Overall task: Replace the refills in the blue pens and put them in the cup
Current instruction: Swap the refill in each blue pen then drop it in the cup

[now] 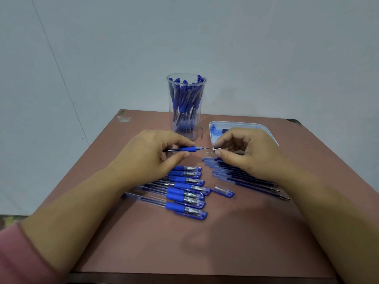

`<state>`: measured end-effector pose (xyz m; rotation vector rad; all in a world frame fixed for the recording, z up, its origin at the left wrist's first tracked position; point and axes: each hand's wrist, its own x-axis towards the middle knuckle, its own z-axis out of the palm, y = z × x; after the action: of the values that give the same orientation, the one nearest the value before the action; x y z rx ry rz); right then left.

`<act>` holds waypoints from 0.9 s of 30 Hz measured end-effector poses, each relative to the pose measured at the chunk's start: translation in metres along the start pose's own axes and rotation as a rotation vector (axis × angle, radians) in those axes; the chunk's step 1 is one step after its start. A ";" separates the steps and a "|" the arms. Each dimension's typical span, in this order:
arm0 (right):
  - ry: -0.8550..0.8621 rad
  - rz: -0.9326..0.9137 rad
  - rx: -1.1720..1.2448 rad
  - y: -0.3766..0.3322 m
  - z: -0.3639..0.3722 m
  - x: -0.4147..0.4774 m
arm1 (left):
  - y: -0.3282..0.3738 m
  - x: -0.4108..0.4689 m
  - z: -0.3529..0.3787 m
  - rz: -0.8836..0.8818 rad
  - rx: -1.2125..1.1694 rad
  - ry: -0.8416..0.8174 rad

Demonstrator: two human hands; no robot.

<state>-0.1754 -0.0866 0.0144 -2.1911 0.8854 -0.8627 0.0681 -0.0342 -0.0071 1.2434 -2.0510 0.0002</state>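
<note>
At table centre, from my remote station, I read the left hand point(155, 154) gripping a blue pen point(187, 149), thumb and fingers curled around its blue grip sleeve. The pen lies roughly level, pointing to 3 o'clock, held off the table point(205, 242). Its refill tip point(205, 148) protrudes bare from the front end.

At 3 o'clock of that tip, close by but apart from it, the right hand point(248, 152) pinches a small metal nose cone point(217, 149) between thumb and forefinger. The other fingers are curled.

At 12 o'clock stands a clear cup point(195, 134), upright, with stored pens point(184, 95) standing on end inside. At 1 o'clock sits a white tray point(235, 122), partly hidden behind the right hand. It holds blue items that I cannot identify.

At 6 o'clock of the left hand, a row of capped blue pens point(184, 193) lies flat, caps toward 3 o'clock. Below the right hand, loose refills point(246, 179) lie side by side. Between the two groups rests a loose cap point(224, 191).

At 7 o'clock, a pink sleeve point(24, 253) covers the left forearm.
</note>
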 end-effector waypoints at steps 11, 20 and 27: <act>0.008 -0.061 0.045 -0.004 0.015 0.001 | 0.005 -0.001 0.003 0.040 0.002 0.000; -0.019 -0.120 -0.074 0.002 0.014 0.003 | 0.005 0.000 0.003 0.045 -0.004 -0.010; -0.030 -0.172 -0.229 0.004 0.014 0.005 | 0.006 0.000 0.003 0.050 0.016 -0.009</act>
<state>-0.1637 -0.0888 0.0050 -2.5017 0.8250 -0.8404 0.0613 -0.0324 -0.0072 1.2038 -2.0928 0.0340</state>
